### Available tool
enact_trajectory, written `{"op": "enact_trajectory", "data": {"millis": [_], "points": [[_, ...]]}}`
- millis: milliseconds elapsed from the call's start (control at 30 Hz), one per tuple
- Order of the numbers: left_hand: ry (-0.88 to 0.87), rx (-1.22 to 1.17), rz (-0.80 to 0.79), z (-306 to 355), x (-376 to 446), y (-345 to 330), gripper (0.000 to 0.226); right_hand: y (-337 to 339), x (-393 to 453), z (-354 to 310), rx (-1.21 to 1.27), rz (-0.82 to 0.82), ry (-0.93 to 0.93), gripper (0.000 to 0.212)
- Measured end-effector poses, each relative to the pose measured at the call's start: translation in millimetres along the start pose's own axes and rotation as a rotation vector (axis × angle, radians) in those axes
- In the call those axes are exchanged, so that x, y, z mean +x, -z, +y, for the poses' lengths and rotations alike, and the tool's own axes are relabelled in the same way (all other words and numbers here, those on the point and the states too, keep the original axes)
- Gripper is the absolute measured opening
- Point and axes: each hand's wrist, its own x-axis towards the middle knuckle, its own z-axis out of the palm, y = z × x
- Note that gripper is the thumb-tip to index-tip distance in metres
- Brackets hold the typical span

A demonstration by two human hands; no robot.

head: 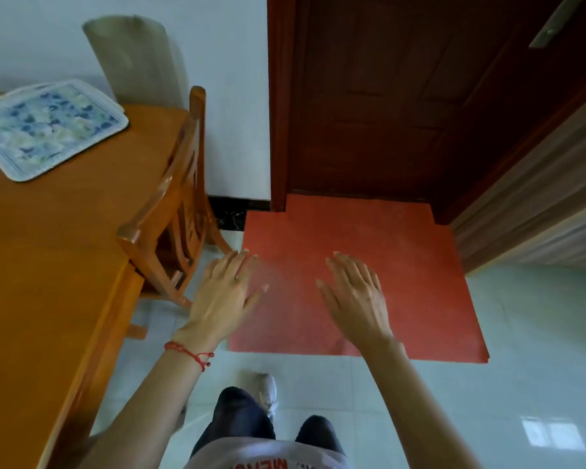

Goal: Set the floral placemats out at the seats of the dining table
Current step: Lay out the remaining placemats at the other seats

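- Both hands are held out in front of the person, over the floor, and hold nothing.
- The left hand has straight fingers, spread a little, palm down.
- The right hand is the same: straight fingers, a bit apart, nothing in them.
- The floral placemats lie on the dining table, far off to the left of the fingers and farther away from the person than they are.
- They look like a small pile, one on another, but the view is blurry there, so I cannot tell how many.
- The left hand is nearer to the placemats than the right hand, so I think it would reach them first.
- The long side of the placemats runs slanted across the table corner, not straight along the table edge.
- The placemats are flat, with round corners, a pale border and blue and green flowers. They look soft and bendy.
- The table is smooth, shiny orange-brown wood.
- A wooden chair stands between the fingers and the placemats, tucked against the table. The left fingertips are just beside it.
- Under the fingers lies a flat red floor mat in front of a dark brown door.
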Motion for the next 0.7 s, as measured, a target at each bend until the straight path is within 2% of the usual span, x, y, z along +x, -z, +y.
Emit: {"op": "enact_trajectory", "data": {"millis": [233,400,500,700], "points": [[0.021,0.012,-0.005,-32,83,14,0.075,-15,89,7,0.007,0.015,0.005,0.057],[0.087,0.008,0.018,-42,139,20,0.074,-26,156,23,0.036,0.060,0.045,0.043],[0.131,-0.003,0.046,-44,175,23,0.074,-34,201,39,0.038,0.090,0.101,0.043],[0.243,-0.021,0.087,-42,238,31,0.074,-40,283,71,0.022,0.040,0.197,0.050]]}}
